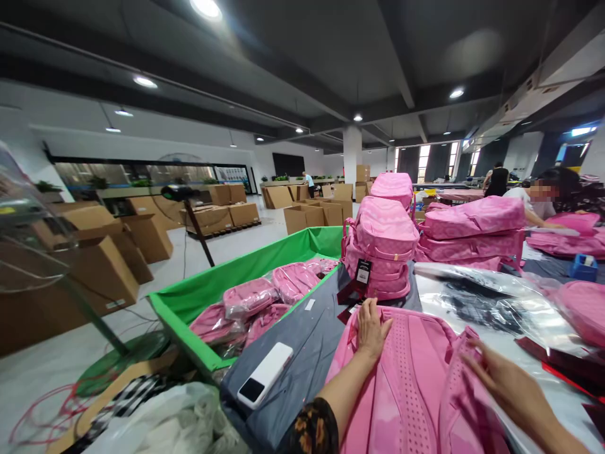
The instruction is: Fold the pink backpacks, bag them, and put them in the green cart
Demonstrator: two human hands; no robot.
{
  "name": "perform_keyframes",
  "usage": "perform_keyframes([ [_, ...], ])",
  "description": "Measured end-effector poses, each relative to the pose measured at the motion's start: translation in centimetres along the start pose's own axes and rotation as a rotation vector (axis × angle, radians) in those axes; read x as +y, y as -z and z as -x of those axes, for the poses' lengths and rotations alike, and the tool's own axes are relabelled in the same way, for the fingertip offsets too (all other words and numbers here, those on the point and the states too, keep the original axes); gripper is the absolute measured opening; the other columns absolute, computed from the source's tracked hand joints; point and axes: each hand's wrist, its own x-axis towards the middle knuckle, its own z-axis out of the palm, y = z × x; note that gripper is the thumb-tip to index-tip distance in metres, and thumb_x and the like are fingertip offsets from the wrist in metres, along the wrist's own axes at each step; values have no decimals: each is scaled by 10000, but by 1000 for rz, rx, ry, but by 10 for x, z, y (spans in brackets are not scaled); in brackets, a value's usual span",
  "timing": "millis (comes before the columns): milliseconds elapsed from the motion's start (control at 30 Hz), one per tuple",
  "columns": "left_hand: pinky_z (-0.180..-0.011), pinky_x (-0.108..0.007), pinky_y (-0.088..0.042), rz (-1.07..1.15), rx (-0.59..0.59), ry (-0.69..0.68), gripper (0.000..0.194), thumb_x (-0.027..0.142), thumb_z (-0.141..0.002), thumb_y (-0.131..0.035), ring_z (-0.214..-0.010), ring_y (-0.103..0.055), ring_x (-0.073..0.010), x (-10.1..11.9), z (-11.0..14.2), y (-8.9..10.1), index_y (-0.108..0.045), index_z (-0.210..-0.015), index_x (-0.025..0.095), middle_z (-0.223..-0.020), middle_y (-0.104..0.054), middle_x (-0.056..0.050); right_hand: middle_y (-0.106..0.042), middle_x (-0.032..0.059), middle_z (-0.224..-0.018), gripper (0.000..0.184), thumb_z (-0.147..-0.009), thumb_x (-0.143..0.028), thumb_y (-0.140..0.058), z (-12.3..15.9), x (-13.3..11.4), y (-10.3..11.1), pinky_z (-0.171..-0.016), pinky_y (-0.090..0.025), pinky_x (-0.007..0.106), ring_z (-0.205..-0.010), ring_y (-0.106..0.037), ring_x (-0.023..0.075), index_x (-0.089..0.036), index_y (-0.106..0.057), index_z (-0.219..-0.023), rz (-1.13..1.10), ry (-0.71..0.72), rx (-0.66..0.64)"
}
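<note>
Grey cloth (309,320) spreads beneath the pink backpack (406,378), which looks light and floppy; my left hand (372,331) rests unclenched on its top edge, my right (508,378) grasps its padded side, likely the steadier hold.

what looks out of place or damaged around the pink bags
Red cord lies in loose, untidy loops on the floor near a green base, and a small white slip lies stray on the gray tabletop. No spill or damage shows.
</note>
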Motion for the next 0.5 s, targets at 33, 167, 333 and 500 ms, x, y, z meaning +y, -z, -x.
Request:
perform_keyframes([
  [33, -1188, -554, -302, -87, -21, -72, 551, 108, -771, -708, -1346, -447, -335, 5, -1, -3, -599, -1301, 214, -1401, -534, -128, -736, 108, -784, 638, -877, -694, -355, -20, 6, 12, -598, -522, 420, -693, -713, 336, -226, -622, -1220, 82, -76, 27],
  [167, -1116, -498, -397, -180, -442, -468, 378, 110, -829, -639, -1217, -563, -312, 26, -3, -40, -680, -1186, 228, -1237, -674, -113, -698, 136, -700, 533, -807, -713, -337, -65, -3, 20, -594, -497, 395, -672, -710, 337, -237, -544, -926, 52, -217, 17],
  [333, -890, -349, -508, 27, -769, -610, 139, 144, -756, -718, -943, -650, -255, 30, 7, -97, -711, -876, 214, -910, -717, -43, -673, 28, -636, 434, -813, -683, -453, -37, -28, 7, -535, -469, 350, -559, -674, 285, -277, -469, -964, -110, -51, 270],
  [500, -759, -291, -497, 394, -724, -452, 188, 248, -893, -567, -795, -624, -198, 21, 27, -112, -708, -852, 132, -795, -649, -43, -702, -11, -729, 331, -923, -545, -508, -4, -45, -1, -492, -481, 292, -469, -609, 182, -259, -556, -1082, -263, 233, 305],
])
